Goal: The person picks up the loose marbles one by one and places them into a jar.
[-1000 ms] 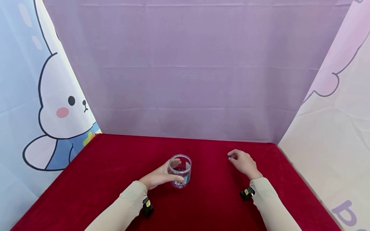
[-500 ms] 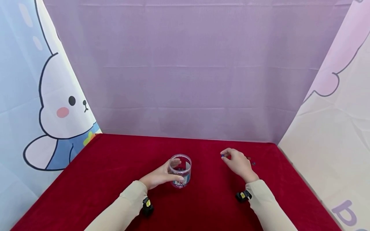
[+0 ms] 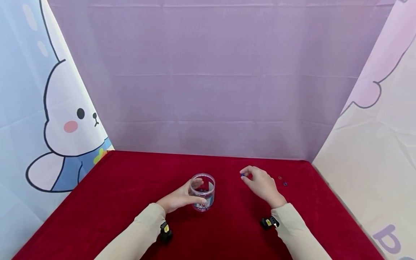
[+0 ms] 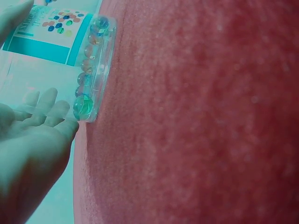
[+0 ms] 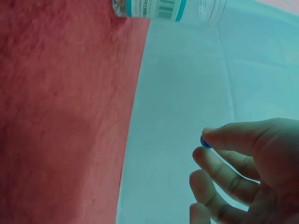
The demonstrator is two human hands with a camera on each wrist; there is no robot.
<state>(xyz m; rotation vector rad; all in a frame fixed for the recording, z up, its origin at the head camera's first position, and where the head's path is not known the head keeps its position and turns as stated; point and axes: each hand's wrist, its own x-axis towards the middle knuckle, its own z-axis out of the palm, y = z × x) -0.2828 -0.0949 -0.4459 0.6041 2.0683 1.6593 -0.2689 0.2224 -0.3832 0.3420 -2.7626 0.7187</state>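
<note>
A clear plastic jar (image 3: 210, 196) with a printed label stands upright on the red cloth (image 3: 234, 227). My left hand (image 3: 178, 199) grips it from the left, thumb on the near side and fingers round the far side. Glass marbles (image 4: 87, 65) lie along the jar's bottom in the left wrist view. To the right of the jar, my right hand (image 3: 264, 185) pinches a small blue marble (image 5: 206, 142) between thumb and index finger, above the cloth. The jar (image 5: 159, 8) also shows at the top of the right wrist view, apart from that hand.
Two loose marbles lie on the cloth right of my right hand: a reddish-brown one (image 3: 280, 177) and a blue one (image 3: 285, 183). A purple curtain (image 3: 208, 86) hangs behind the table. Printed cloth walls (image 3: 373, 144) stand on both sides.
My right hand has moved left toward the jar with the blue marble, uncovering the two loose marbles behind it. The left hand and jar have stayed put.
</note>
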